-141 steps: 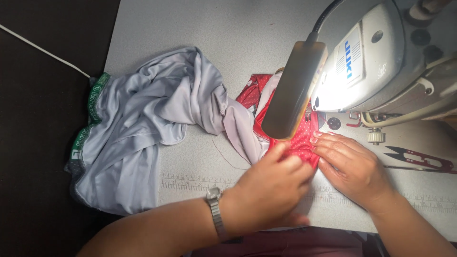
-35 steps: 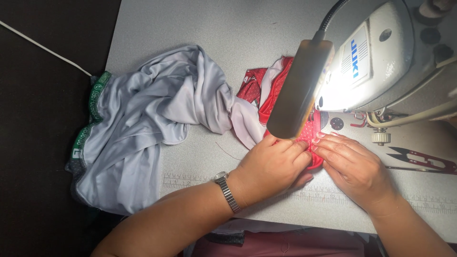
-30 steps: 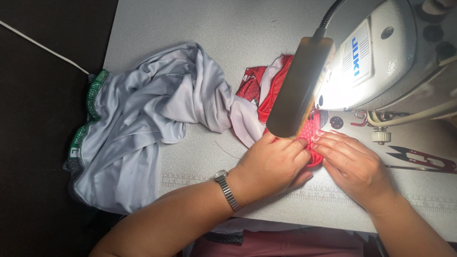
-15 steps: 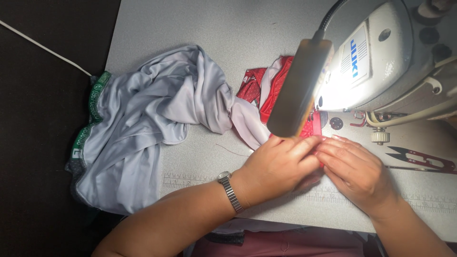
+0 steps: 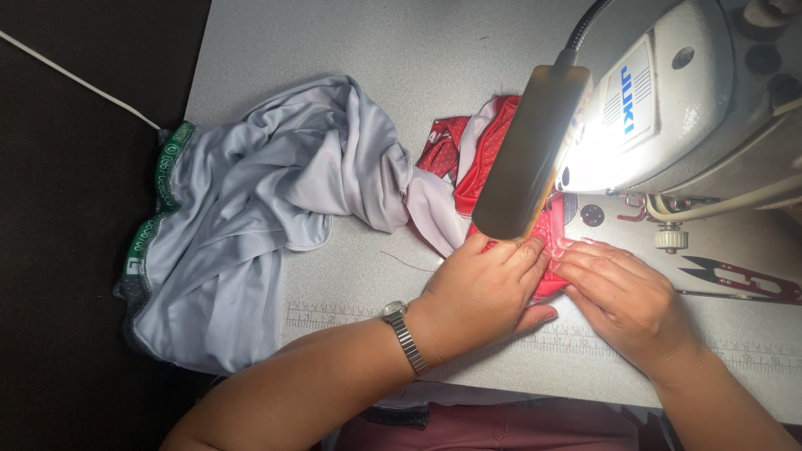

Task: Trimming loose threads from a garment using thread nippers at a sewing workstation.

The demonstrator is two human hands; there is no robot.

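Observation:
My left hand (image 5: 484,288) and my right hand (image 5: 622,296) lie side by side, pressing a piece of red patterned fabric (image 5: 547,238) flat on the table under the sewing machine (image 5: 693,108). The red piece joins a pale grey garment (image 5: 267,200) with a green waistband (image 5: 159,192) that is bunched at the left and hangs off the table's edge. A lit lamp head (image 5: 526,159) on a flexible neck hides the needle area and part of the red fabric. My left wrist wears a metal watch (image 5: 401,330).
The grey table (image 5: 376,50) has a printed ruler strip (image 5: 334,316) along its front edge. Red-handled thread snips (image 5: 743,280) lie at the right. A white cord (image 5: 75,79) crosses the dark floor at the left.
My left hand has slid a little to the right toward the machine, and the red fabric has shifted slightly under the lamp. The grey garment has barely moved.

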